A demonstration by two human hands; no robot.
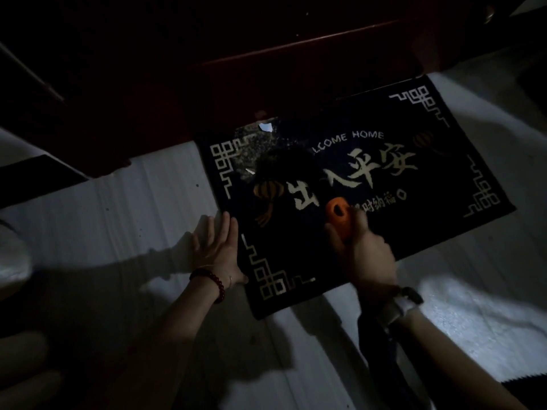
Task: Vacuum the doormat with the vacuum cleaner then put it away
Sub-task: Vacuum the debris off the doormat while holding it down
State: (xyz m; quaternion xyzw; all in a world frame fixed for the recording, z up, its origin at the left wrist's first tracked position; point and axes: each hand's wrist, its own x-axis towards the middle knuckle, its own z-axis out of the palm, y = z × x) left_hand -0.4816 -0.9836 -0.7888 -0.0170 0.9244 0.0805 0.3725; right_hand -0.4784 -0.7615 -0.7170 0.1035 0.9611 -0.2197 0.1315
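Dim floor scene. The dark doormat (370, 184), printed "WELCOME HOME" with pale characters and corner frets, lies flat on the pale floor (148, 187) against a dark wooden door (236, 69). The left hand (217, 250), fingers straight and spread wide, presses flat on the mat's left edge. The right hand (367, 255) has its grip curled round the orange handle of the vacuum cleaner (339, 216), held over the mat's lower middle. Pale debris (265, 127) speckles the mat's upper left.

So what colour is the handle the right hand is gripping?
Orange. The handle in the right hand shows over the dark doormat in the head view.
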